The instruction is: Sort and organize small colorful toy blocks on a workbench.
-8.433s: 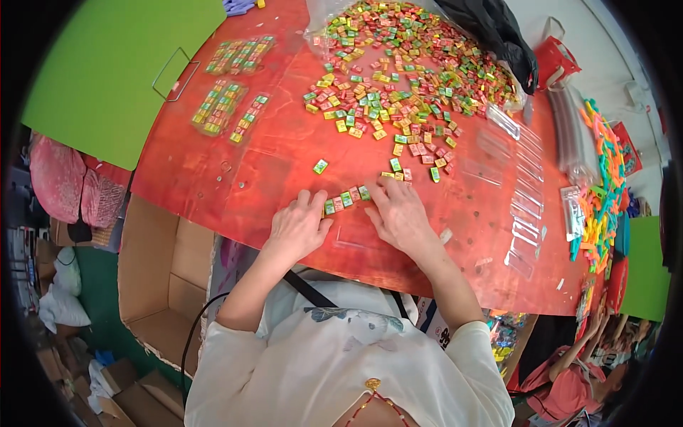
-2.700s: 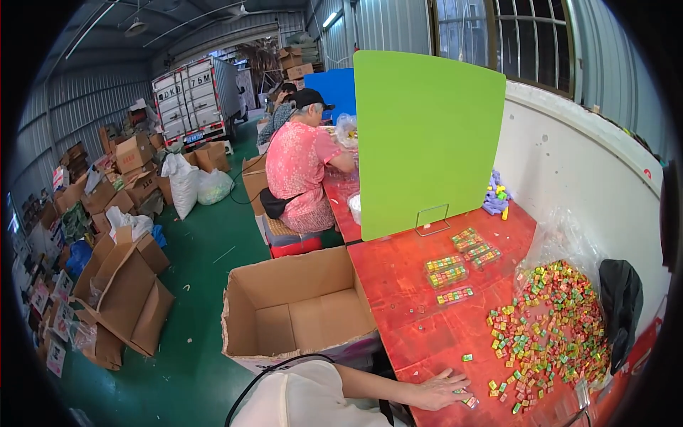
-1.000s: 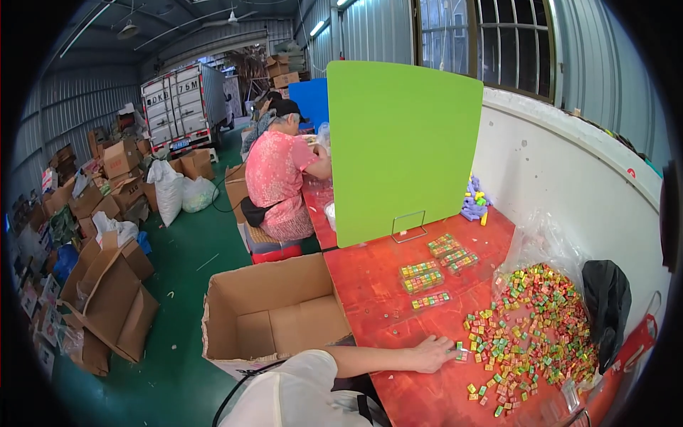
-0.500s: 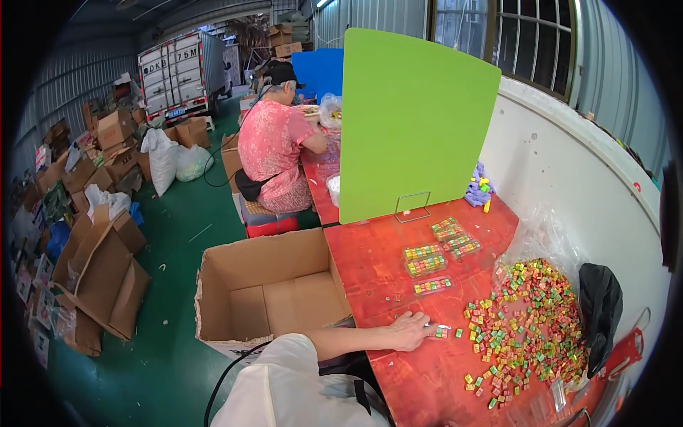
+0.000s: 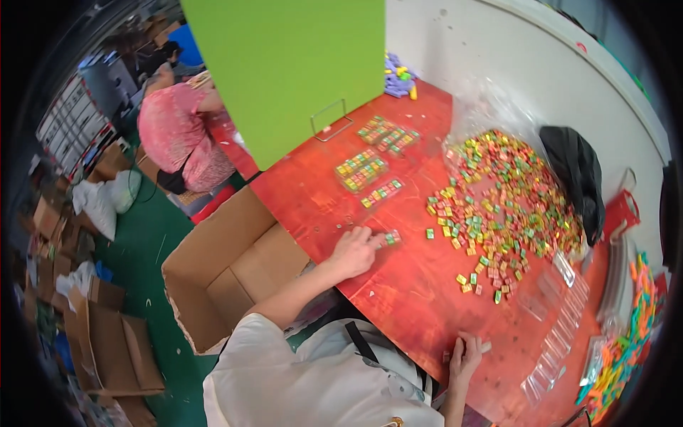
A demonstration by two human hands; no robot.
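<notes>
My left fingers (image 5: 368, 242): half-curled; grip, I can't tell
My right fingers (image 5: 472, 344): loosely bent; hold unclear
Block row (image 5: 392, 238): just ahead of my left fingers; probably light, stiff, slick; pinch its sides

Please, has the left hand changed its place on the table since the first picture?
Yes. Judged against the green board, the left hand has moved across the red table toward it, nearer the filled packs.
</notes>
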